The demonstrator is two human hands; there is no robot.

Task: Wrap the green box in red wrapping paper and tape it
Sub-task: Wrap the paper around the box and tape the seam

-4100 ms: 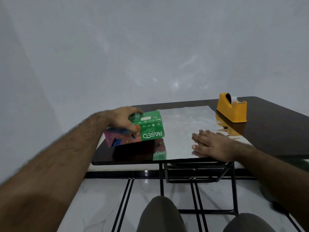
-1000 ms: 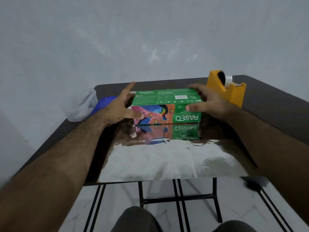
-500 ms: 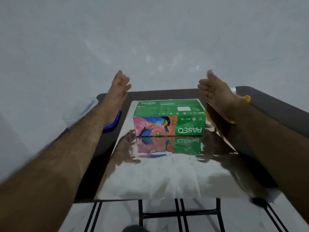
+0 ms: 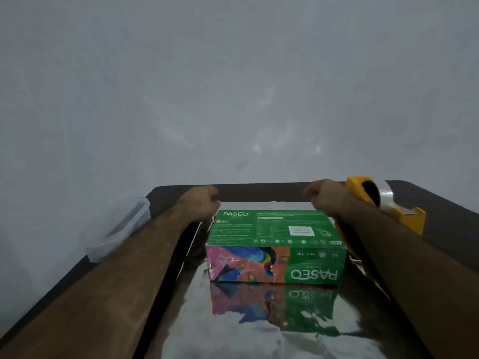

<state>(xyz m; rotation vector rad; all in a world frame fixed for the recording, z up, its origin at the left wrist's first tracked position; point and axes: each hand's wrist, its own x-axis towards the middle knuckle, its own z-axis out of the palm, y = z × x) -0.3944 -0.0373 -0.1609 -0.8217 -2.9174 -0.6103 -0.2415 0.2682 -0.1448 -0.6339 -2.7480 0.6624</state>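
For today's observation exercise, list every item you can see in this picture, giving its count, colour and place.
Box: one, green with a colourful side panel, on the sheet, mid-table.
Wrapping sheet: one, shiny silver side up, spread under the box.
Tape dispenser: one, yellow, far right of table.
Plastic container: one, clear, left table edge.
Table: one, dark brown.
Wall: grey-white, behind.
Left hand: fingers curled at the sheet's far edge.
Right hand: likewise, right of centre.
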